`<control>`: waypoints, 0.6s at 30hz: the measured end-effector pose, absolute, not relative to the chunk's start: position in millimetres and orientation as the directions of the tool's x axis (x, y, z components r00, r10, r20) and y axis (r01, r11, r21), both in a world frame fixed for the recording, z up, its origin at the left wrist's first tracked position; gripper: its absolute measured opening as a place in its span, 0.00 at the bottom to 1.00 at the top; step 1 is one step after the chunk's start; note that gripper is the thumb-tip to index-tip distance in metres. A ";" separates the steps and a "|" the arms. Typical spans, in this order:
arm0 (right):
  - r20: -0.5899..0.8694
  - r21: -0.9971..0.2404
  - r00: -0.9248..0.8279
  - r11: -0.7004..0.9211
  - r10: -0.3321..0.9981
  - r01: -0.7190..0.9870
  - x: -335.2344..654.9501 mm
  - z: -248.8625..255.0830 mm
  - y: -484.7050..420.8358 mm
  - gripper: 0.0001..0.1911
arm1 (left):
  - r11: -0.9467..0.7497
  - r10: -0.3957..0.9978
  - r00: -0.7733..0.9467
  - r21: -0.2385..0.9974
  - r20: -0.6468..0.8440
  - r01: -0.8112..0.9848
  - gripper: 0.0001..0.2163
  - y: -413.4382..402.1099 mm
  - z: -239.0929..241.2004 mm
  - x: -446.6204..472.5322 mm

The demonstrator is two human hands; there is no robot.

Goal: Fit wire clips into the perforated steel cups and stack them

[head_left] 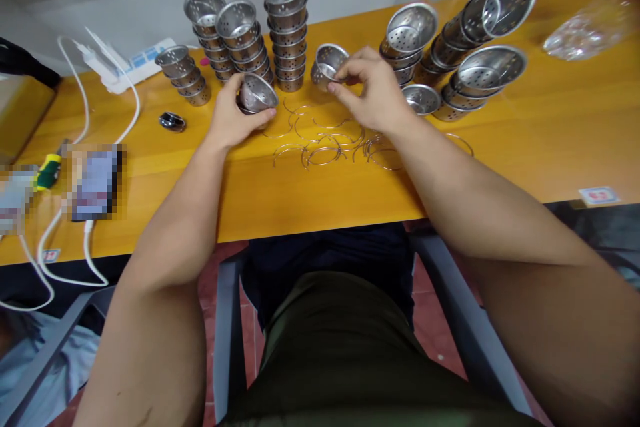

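My left hand (pixel 231 119) is wrapped round a perforated metal cup (pixel 258 95), with its open mouth tilted toward me and the thumb along its near side. My right hand (pixel 374 92) pinches the near right rim of another perforated metal cup (pixel 323 72), which stands on the table. Whether the right fingers also hold something thin cannot be made out. Between my arms lie several loose, thin wire rings (pixel 325 155), some of them open arcs. Behind my left hand rises a tall stack of perforated cups (pixel 286 30).
More stacks of cups stand at left (pixel 185 77) and right (pixel 485 77), some leaning. A single low cup (pixel 421 100) sits beside my right wrist. On the left are a phone (pixel 97 183), white cables, a power strip (pixel 135 67) and a small black object (pixel 173 122). A clear plastic bag (pixel 585 33) lies far right.
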State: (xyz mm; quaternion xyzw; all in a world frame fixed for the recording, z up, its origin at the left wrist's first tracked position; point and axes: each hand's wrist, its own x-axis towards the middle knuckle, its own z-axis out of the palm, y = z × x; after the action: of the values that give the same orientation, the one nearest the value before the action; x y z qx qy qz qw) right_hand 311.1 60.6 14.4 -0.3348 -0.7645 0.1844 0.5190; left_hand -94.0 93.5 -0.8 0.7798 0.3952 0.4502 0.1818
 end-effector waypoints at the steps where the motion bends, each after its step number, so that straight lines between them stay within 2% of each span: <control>1: 0.649 -0.637 -0.228 0.682 0.726 0.359 315.1 9.8 63.5 0.33 | -0.595 0.800 0.268 0.653 0.537 0.468 0.48 96.4 -1.9 -100.0; 4: 0.521 -0.632 -0.239 0.558 0.820 0.537 318.6 8.3 57.6 0.31 | -0.518 0.850 0.220 0.683 0.479 0.515 0.46 95.6 1.1 -109.3; 8: 0.306 -0.503 -0.292 0.414 0.906 0.759 310.6 23.9 39.9 0.21 | -0.432 0.891 0.140 0.710 0.432 0.556 0.41 86.0 12.0 -108.0; 12: 0.265 -0.440 -0.321 0.410 0.909 0.799 306.2 38.6 30.8 0.19 | -0.429 0.891 0.119 0.728 0.438 0.534 0.40 87.1 13.1 -106.3; 15: 0.292 -0.405 -0.321 0.420 0.901 0.812 309.3 58.9 15.6 0.18 | -0.470 0.872 0.137 0.726 0.470 0.501 0.41 93.7 7.8 -107.7; 18: 0.284 -0.365 -0.355 0.442 0.891 0.819 314.0 86.9 -5.8 0.14 | -0.481 0.869 0.145 0.737 0.474 0.474 0.41 100.6 1.6 -109.2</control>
State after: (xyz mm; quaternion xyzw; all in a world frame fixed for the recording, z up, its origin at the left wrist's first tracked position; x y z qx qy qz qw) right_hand 314.0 -5.8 86.9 -0.5219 -0.8191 0.0799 0.2241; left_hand -109.2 100.6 1.6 0.7261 0.4624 0.4621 0.2133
